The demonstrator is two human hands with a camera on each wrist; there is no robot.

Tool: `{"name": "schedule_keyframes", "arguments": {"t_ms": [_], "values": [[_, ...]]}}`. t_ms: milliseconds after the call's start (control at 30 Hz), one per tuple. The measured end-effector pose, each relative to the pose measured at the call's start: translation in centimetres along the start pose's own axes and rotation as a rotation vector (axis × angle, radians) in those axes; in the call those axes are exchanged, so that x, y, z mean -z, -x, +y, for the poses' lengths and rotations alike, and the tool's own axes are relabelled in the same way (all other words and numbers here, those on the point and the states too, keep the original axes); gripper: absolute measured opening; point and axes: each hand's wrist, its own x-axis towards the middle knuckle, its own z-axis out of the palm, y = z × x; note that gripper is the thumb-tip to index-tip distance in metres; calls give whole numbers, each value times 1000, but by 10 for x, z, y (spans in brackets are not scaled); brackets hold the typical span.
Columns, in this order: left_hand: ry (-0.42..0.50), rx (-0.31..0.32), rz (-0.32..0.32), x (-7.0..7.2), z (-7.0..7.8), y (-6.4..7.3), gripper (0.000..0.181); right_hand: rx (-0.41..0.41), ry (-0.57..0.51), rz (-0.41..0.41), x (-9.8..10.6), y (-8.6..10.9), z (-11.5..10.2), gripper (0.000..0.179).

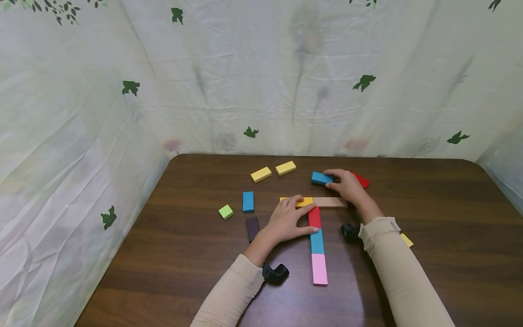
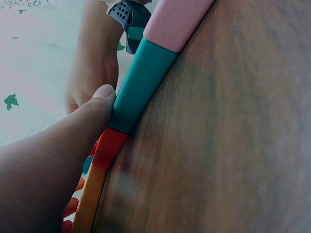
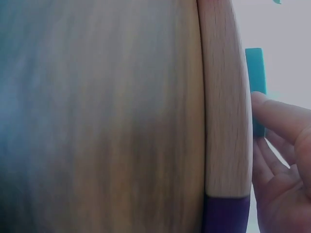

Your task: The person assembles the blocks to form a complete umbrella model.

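Observation:
My right hand (image 1: pixel 347 185) pinches a blue block (image 1: pixel 321 178) between thumb and fingers at the back of the table; the block (image 3: pixel 256 73) also shows in the right wrist view. My left hand (image 1: pixel 285 220) rests over the T-shaped row of blocks, its fingers spread. Its thumb (image 2: pixel 104 94) touches the side of the row's blue block (image 1: pixel 317 241), and its fingers reach the orange block (image 1: pixel 304 202). A red block (image 1: pixel 314 217), a pink block (image 1: pixel 319 270) and a plain wood block (image 1: pixel 330 203) belong to the row. A purple block (image 3: pixel 226 213) adjoins the wood one.
Two yellow blocks (image 1: pixel 261 174) lie at the back. To the left are a blue block (image 1: pixel 248 202), a green block (image 1: pixel 225 212) and a dark block (image 1: pixel 252 228). A red block (image 1: pixel 360 180) lies behind my right hand, and a yellow one (image 1: pixel 406 240) by my right sleeve.

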Motion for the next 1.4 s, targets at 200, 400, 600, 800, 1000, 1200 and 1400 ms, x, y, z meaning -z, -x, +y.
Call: {"name": "schedule_keyframes", "arguments": {"t_ms": [200, 400, 600, 800, 1000, 1200, 1400], "values": [[0, 14, 0, -1, 0, 0, 71, -11, -31, 25, 5, 2, 4, 42], [3, 20, -5, -1, 0, 0, 71, -18, -29, 33, 10, 5, 6, 41], [3, 23, -4, 0, 1, 0, 71, -41, -16, 42, 14, 7, 8, 41], [8, 24, -8, 1, 1, 0, 72, -60, -3, 59, 16, 7, 12, 40], [0, 21, -12, 0, 1, 0, 72, -79, 5, 63, 18, 9, 16, 40], [1, 26, -14, -1, 0, -1, 72, -82, 7, 72, 23, 12, 19, 40], [3, 24, -10, -1, 0, 0, 72, -88, 3, 71, 25, 16, 22, 41]]}}
